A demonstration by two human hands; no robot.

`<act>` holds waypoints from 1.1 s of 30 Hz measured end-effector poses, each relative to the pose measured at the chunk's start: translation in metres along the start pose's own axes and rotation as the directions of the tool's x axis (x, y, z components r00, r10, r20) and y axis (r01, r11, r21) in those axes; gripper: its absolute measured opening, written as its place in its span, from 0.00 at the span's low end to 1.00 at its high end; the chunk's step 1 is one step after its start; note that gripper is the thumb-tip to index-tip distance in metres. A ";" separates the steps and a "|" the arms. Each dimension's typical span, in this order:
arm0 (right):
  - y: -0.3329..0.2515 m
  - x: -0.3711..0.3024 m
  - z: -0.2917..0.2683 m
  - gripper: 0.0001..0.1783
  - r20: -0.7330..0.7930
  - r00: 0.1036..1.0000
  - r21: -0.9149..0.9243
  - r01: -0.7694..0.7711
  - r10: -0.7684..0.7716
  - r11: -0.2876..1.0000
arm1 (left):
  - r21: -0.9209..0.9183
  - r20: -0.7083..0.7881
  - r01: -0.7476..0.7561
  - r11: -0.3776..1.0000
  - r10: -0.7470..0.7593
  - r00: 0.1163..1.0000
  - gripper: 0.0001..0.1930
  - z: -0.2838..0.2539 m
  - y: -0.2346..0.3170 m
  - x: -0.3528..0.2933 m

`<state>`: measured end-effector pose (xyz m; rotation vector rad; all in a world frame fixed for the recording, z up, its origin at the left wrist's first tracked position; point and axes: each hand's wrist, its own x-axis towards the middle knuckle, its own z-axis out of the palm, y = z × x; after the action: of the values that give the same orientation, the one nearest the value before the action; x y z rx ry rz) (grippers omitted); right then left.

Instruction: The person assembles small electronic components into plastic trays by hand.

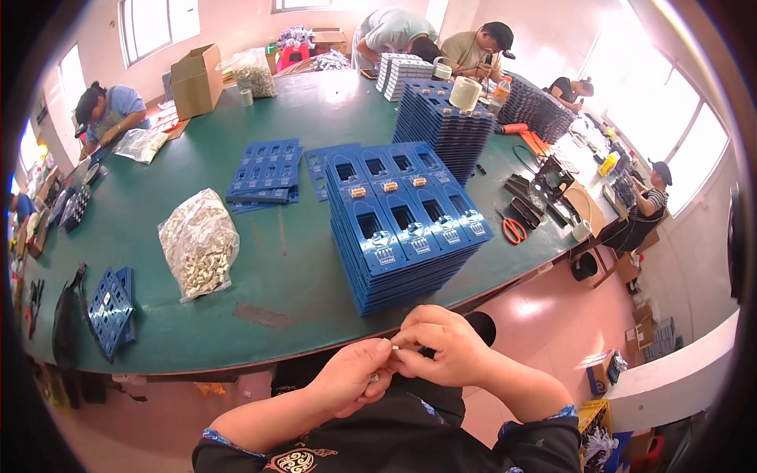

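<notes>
Close to my body, just off the table's near edge, my left hand (355,374) and my right hand (443,345) meet with bent fingers. Between their fingertips they pinch a small white part (395,347), too small to make out fully. Another pale bit (374,378) shows among the curled fingers of my left hand. Right beyond my hands rises a tall stack of blue circuit board panels (406,236), with a few cream connectors (389,187) on the top panel. A clear plastic bag of small cream connectors (201,252) lies left of the stack.
Loose blue panels (266,169) lie behind the bag, and more panels (112,307) at the table's left end. A second tall panel stack (445,126) stands farther back. Red-handled scissors (514,230) lie at the right edge. Several people work around the green table (315,110).
</notes>
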<state>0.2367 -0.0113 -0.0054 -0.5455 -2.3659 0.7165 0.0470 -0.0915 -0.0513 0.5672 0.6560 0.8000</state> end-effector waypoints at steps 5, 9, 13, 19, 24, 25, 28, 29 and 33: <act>-0.003 -0.002 -0.006 0.07 -0.013 0.999 0.024 -0.044 0.044 0.999 | -0.105 -0.006 -0.104 0.989 0.104 0.995 0.15 0.006 0.002 0.003; -0.003 -0.007 -0.011 0.09 -0.026 0.999 0.020 -0.040 0.041 0.999 | -0.184 -0.022 -0.151 0.971 0.149 0.989 0.10 0.006 0.000 0.005; -0.003 -0.011 -0.012 0.11 -0.046 0.998 -0.051 0.040 -0.043 0.998 | -0.134 0.014 -0.173 0.976 0.177 0.984 0.09 0.005 -0.002 0.008; -0.008 -0.014 -0.020 0.11 -0.015 0.995 -0.142 0.096 -0.099 0.985 | -0.185 0.074 -0.076 0.980 0.091 0.993 0.11 0.005 -0.002 0.012; -0.011 -0.014 -0.029 0.10 0.028 0.999 -0.170 0.049 -0.045 0.984 | -0.152 0.126 -0.065 0.986 0.084 0.988 0.11 0.000 -0.008 0.020; -0.010 -0.014 -0.032 0.10 0.027 0.999 -0.173 0.048 -0.044 0.984 | -0.105 0.133 -0.080 0.991 0.093 0.987 0.11 -0.001 -0.008 0.022; -0.014 -0.009 -0.044 0.09 0.107 0.991 -0.162 0.095 -0.078 0.982 | -0.060 0.149 -0.018 0.998 0.026 0.989 0.12 0.004 -0.001 0.021; -0.023 -0.005 -0.050 0.07 0.202 0.979 -0.199 0.075 -0.034 0.977 | -0.060 0.153 -0.023 0.998 0.032 0.988 0.12 0.005 0.000 0.019; -0.023 0.026 -0.097 0.03 0.136 0.981 -0.417 0.182 -0.137 0.890 | -0.062 0.181 -0.067 0.996 0.077 0.980 0.14 0.005 0.005 0.017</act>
<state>0.2759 0.0193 0.0846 -0.4924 -2.6430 0.1452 0.0571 -0.0765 -0.0494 0.6086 0.4443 0.8206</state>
